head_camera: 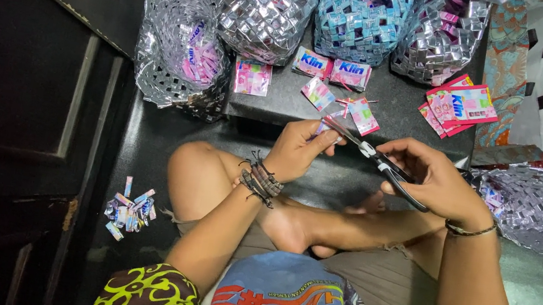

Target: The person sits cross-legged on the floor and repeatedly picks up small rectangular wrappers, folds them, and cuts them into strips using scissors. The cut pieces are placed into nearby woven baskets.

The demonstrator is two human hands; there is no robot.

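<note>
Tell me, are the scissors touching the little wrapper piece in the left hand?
Touching. In the head view the scissors have their blade tips on the wrapper piece pinched in the left hand.

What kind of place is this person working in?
Likely a home craft spot on a dark floor: woven wrapper baskets stand in a row, cut wrapper scraps lie nearby, and the right hand works scissors on a strip held by the left hand.

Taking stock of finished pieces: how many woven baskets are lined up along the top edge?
4: silver basket far left, second silver basket, blue basket, third silver basket. More may lie beyond the frame.
</note>
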